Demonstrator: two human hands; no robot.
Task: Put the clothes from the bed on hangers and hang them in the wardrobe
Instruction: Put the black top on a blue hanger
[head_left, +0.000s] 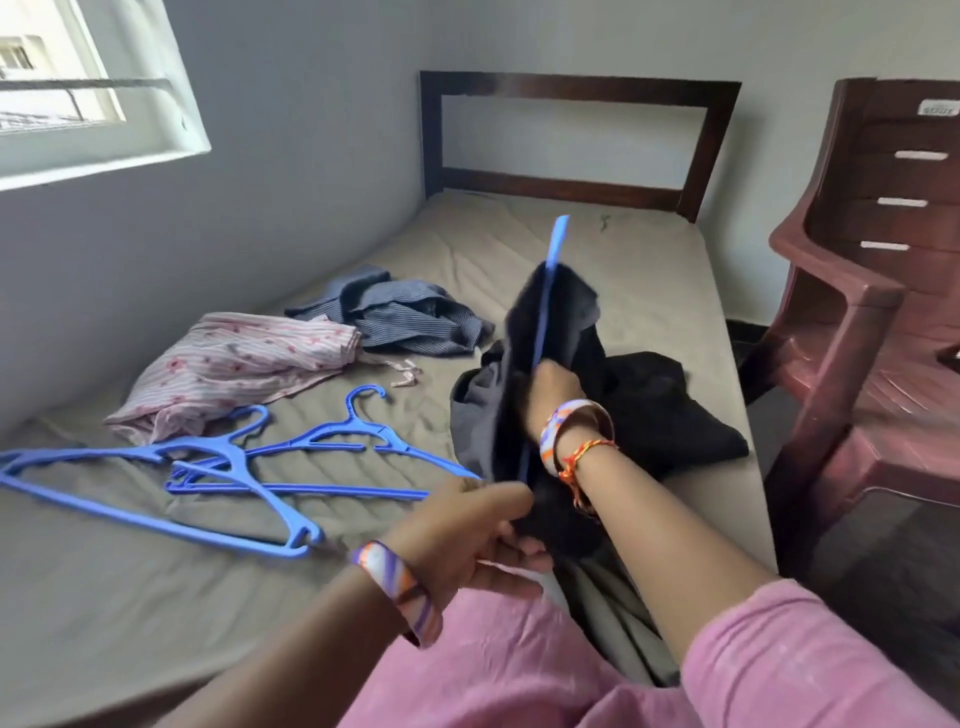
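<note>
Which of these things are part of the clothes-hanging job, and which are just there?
Part of the job: dark garment, blue hanger in hand, spare hangers, pink striped garment, blue striped shirt.
Just there: chair, window, headboard.

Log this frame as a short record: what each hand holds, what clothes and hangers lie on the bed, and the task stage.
left hand: grips dark garment
right hand: holds blue hanger, inside the garment
on bed: pink shirt, striped shirt, black cloth
spare hangers: at least two, overlapping
beside bed: chair
stage: hanger going in; wardrobe not visible
</note>
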